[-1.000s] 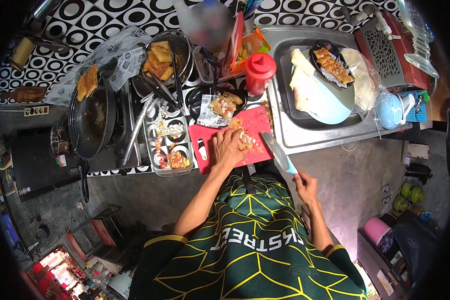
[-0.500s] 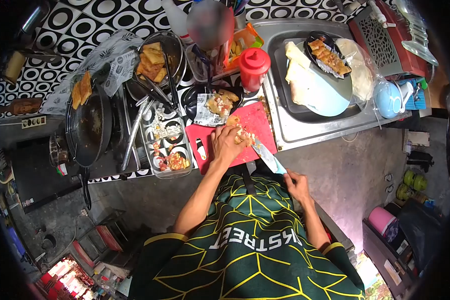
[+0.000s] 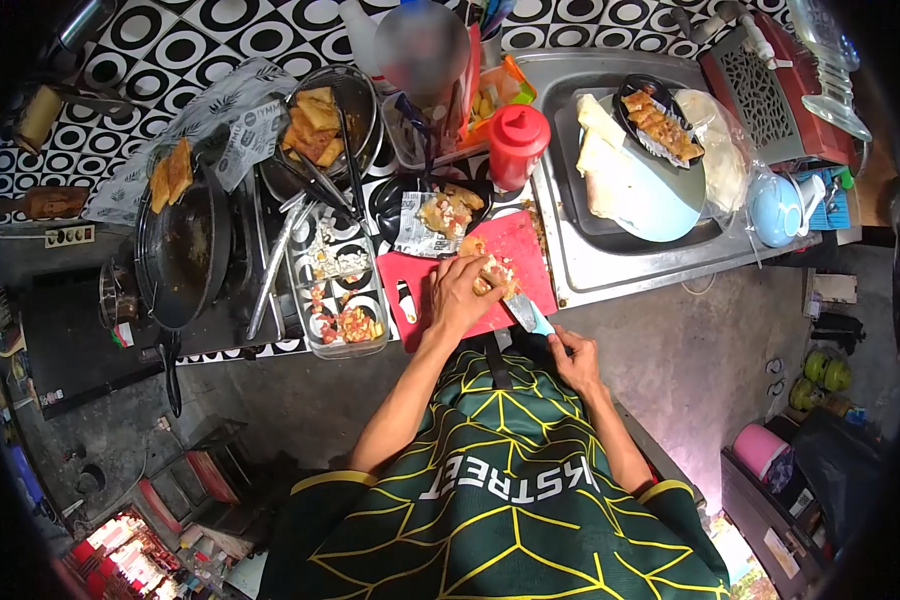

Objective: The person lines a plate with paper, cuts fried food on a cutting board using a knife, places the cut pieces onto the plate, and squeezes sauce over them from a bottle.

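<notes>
On a red cutting board [image 3: 526,250] lies a golden fried pastry [image 3: 497,272] topped with chopped white and red bits. My left hand [image 3: 458,292] is closed on its near-left side, fingers curled and pressing against it. In my right hand [image 3: 576,360] is a knife [image 3: 527,314] with a light blue handle. Its blade lies low over the board and reaches the right edge of the pastry; the tip is partly hidden there. Behind the board, a black tray [image 3: 388,204] holds printed paper and a topped pastry piece [image 3: 450,212].
Left of the board stands a clear divided container [image 3: 348,348] with chopped fillings. Farther left are a frying pan [image 3: 175,262] and a strainer of fried pastries [image 3: 313,125]. A red squeeze bottle [image 3: 517,150] stands behind, beside the steel sink [image 3: 610,270] holding flatbreads and another tray.
The knife and my right hand have moved slightly left and up, bringing the blade farther under or into the pastry's edge. My left hand stays on the pastry. The view has shifted slightly.
</notes>
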